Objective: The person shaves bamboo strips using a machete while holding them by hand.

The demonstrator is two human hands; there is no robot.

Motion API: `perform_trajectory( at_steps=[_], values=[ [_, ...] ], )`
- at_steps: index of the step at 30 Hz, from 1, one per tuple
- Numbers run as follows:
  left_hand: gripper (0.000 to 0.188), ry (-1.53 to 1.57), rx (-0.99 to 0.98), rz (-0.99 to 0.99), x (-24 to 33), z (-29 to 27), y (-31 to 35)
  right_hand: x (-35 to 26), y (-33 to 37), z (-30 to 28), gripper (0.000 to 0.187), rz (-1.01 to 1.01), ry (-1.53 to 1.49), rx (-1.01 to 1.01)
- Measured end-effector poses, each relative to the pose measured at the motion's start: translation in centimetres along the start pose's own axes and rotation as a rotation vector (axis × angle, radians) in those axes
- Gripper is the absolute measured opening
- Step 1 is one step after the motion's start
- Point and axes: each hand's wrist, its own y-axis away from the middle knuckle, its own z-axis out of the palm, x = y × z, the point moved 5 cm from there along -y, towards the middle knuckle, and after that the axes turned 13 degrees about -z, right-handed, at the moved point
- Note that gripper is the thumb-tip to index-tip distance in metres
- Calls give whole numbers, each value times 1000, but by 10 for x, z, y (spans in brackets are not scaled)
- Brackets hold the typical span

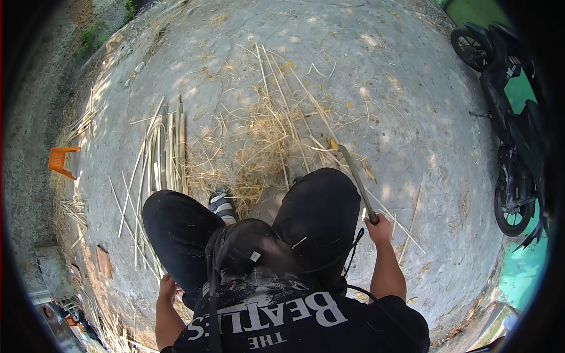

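My right hand (381, 229) is closed round the dark handle of a machete (354, 173), to the right of my right knee. Its long blade points forward and slightly left over the ground. Low on the left, my left hand (168, 287) is beside my left thigh, which hides most of its fingers. Closest to it are the near ends of long split bamboo strips (143, 170), spread on the ground along my left leg. In front of my feet lies a tangle of thin pale shavings (259, 138), with several long strips (276, 88) across it.
A black motorcycle (509, 117) stands along the right edge. At the far left is an orange plastic stool (63, 162), with more bamboo pieces (73, 212) close by. A flat reddish-brown block (103, 262) lies on the grey concrete ground (435, 194).
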Motion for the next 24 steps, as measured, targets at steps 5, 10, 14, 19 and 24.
perform_trajectory(
  at_steps=[5,10,14,19,24],
  values=[
    [23,101,72,242,53,-29,-10,-19,6,-85,29,-129,23,202],
    [20,177,84,692,153,-33,20,-55,-2,-163,30,-186,30,160],
    [18,123,114,1017,238,-6,85,-102,-8,-207,24,-294,-97,84],
    [16,-77,275,1335,313,55,195,-141,-16,-249,22,-334,-233,-62],
    [17,-369,145,1874,360,154,311,-171,12,-292,21,-258,-305,-124]
  ],
)
